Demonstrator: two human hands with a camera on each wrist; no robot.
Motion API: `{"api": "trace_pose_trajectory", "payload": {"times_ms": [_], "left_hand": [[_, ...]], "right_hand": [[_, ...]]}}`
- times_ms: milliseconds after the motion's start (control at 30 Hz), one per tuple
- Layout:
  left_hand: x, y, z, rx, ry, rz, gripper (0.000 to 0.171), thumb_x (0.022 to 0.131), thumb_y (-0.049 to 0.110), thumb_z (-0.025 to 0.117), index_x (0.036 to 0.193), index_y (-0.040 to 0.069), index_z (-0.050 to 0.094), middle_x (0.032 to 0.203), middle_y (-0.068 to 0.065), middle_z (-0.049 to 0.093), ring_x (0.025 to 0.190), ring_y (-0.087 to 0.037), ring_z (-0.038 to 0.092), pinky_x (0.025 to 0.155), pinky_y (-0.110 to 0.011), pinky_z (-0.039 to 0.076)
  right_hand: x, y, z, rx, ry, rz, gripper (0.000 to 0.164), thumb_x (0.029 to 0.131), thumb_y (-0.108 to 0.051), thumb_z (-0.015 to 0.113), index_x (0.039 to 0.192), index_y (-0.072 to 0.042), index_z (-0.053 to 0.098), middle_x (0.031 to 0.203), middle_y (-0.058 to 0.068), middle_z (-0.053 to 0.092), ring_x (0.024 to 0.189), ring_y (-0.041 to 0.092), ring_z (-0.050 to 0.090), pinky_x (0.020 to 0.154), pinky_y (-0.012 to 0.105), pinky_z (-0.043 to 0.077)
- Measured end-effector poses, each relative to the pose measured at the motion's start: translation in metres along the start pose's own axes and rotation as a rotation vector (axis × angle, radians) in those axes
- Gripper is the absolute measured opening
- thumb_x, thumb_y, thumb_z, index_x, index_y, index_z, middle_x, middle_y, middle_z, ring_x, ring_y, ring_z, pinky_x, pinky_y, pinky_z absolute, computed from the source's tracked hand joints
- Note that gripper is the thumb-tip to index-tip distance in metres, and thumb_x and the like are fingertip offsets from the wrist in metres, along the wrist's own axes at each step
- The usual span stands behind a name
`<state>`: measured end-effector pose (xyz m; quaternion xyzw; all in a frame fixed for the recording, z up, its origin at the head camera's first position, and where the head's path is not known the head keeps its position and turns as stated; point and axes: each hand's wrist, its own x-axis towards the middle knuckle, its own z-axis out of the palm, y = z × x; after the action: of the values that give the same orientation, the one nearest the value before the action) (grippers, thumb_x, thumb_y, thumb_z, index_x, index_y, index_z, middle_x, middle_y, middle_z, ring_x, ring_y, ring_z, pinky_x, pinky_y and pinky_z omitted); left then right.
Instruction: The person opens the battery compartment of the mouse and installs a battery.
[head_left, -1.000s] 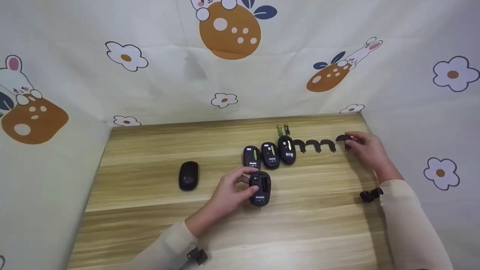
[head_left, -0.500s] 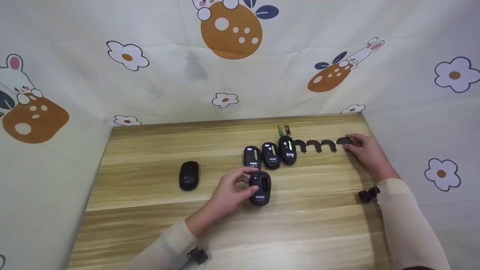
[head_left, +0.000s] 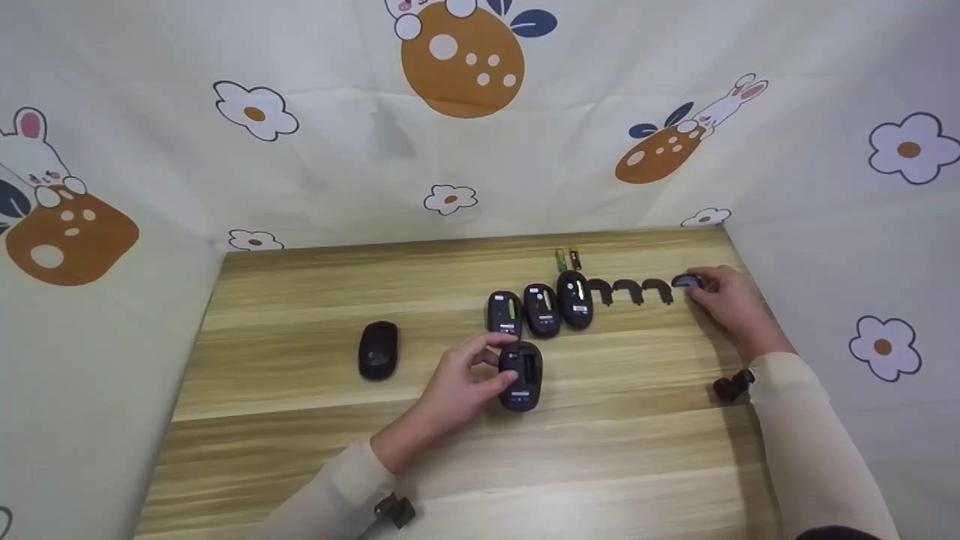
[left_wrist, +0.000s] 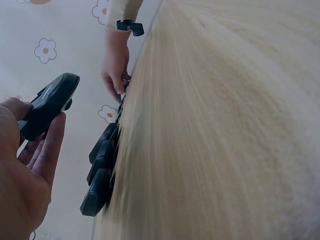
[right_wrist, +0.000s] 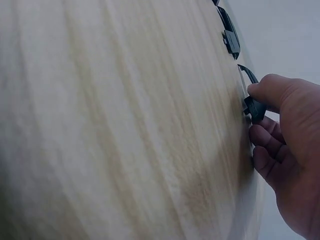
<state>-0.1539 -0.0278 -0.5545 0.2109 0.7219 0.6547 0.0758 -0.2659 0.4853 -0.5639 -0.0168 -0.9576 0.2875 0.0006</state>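
Observation:
My left hand (head_left: 465, 379) grips a black computer mouse (head_left: 527, 386) by its side, underside up, with its battery slot uncovered and bare. In the left wrist view this mouse (left_wrist: 50, 107) is held above the table. At the far right, my right hand (head_left: 731, 304) pinches a black battery cover (head_left: 685, 281) between thumb and fingers. The right wrist view shows that cover (right_wrist: 256, 107) tilted close to the tabletop, partly hidden by the thumb. Left of it lie three more curved covers (head_left: 627, 291) in a row.
Three upturned mice (head_left: 541, 310) stand side by side, each with a green battery in its slot. Behind them lie a green battery (head_left: 560, 260) and a dark battery (head_left: 575, 259). One mouse (head_left: 378, 351) sits right side up at the left. Patterned cloth (head_left: 337, 172) encloses the wooden table (head_left: 600, 465).
The battery cover in my right hand has been tipped, so its narrow stem no longer shows in the head view. My right forearm has shifted slightly left. My left hand and its mouse stay put.

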Motion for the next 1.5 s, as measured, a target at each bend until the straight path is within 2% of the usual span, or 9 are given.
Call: {"api": "trace_pose_trajectory", "payload": {"times_ms": [133, 367, 600, 767, 1033, 1200, 1333, 1500], "left_hand": [[0.000, 0.000, 0.000, 0.009, -0.001, -0.003, 0.047, 0.095, 0.010, 0.086, 0.140, 0.014, 0.072, 0.130, -0.004, 0.074, 0.103, -0.019, 0.075, 0.109, -0.054, 0.055], [0.000, 0.002, 0.000, 0.016, 0.000, 0.000, 0.048, 0.094, 0.007, 0.086, 0.140, 0.013, 0.072, 0.131, -0.005, 0.073, 0.103, -0.020, 0.075, 0.108, -0.054, 0.057], [0.001, 0.003, 0.000, 0.023, 0.007, 0.014, 0.047, 0.094, 0.006, 0.086, 0.139, 0.012, 0.072, 0.128, -0.004, 0.074, 0.103, -0.020, 0.075, 0.107, -0.054, 0.057], [0.001, 0.003, -0.001, 0.028, 0.008, 0.011, 0.047, 0.094, 0.007, 0.086, 0.139, 0.013, 0.073, 0.126, -0.002, 0.074, 0.102, -0.019, 0.075, 0.107, -0.052, 0.056], [0.001, 0.002, 0.000, 0.017, 0.008, 0.007, 0.047, 0.094, 0.008, 0.086, 0.139, 0.015, 0.073, 0.129, -0.004, 0.073, 0.103, -0.020, 0.075, 0.108, -0.053, 0.056], [0.000, 0.002, -0.001, 0.015, 0.013, 0.015, 0.047, 0.094, 0.007, 0.086, 0.139, 0.014, 0.073, 0.130, -0.004, 0.073, 0.103, -0.020, 0.075, 0.107, -0.051, 0.056], [0.001, 0.002, -0.001, 0.020, 0.020, 0.014, 0.047, 0.094, 0.007, 0.086, 0.139, 0.014, 0.073, 0.130, -0.004, 0.073, 0.103, -0.020, 0.075, 0.107, -0.050, 0.057], [0.001, 0.002, -0.001, 0.020, 0.018, 0.027, 0.047, 0.095, 0.005, 0.086, 0.139, 0.010, 0.072, 0.131, -0.007, 0.073, 0.103, -0.021, 0.075, 0.106, -0.052, 0.058]], "right_hand": [[0.001, 0.001, 0.002, 0.001, 0.004, 0.001, 0.041, 0.106, -0.017, 0.074, 0.143, 0.000, 0.070, 0.114, 0.022, 0.064, 0.097, 0.034, 0.060, 0.081, 0.040, 0.049], [0.004, 0.005, 0.005, 0.061, 0.009, -0.007, 0.040, 0.106, -0.013, 0.073, 0.142, 0.004, 0.069, 0.114, 0.023, 0.061, 0.096, 0.030, 0.057, 0.078, 0.033, 0.047], [0.004, 0.006, 0.007, 0.053, 0.023, -0.052, 0.037, 0.105, -0.009, 0.073, 0.140, 0.003, 0.071, 0.111, 0.024, 0.061, 0.094, 0.030, 0.058, 0.081, 0.039, 0.047], [0.003, 0.007, 0.008, 0.055, 0.024, -0.055, 0.036, 0.104, -0.009, 0.074, 0.139, 0.002, 0.072, 0.110, 0.023, 0.061, 0.093, 0.029, 0.057, 0.080, 0.038, 0.046], [0.003, 0.009, 0.008, 0.091, 0.042, -0.042, 0.038, 0.107, -0.014, 0.073, 0.140, 0.002, 0.071, 0.112, 0.020, 0.061, 0.093, 0.026, 0.056, 0.075, 0.026, 0.046], [0.002, -0.002, 0.008, 0.161, 0.134, 0.015, 0.039, 0.110, -0.022, 0.069, 0.140, 0.004, 0.070, 0.115, 0.016, 0.058, 0.096, 0.023, 0.053, 0.071, 0.021, 0.046], [0.007, -0.019, 0.012, 0.226, 0.186, -0.005, 0.037, 0.110, -0.021, 0.070, 0.136, 0.004, 0.071, 0.115, 0.016, 0.059, 0.097, 0.022, 0.052, 0.074, 0.022, 0.046], [0.019, -0.045, 0.024, 0.277, 0.148, -0.059, 0.038, 0.109, -0.020, 0.071, 0.138, 0.004, 0.069, 0.117, 0.016, 0.059, 0.099, 0.021, 0.053, 0.076, 0.023, 0.047]]}}
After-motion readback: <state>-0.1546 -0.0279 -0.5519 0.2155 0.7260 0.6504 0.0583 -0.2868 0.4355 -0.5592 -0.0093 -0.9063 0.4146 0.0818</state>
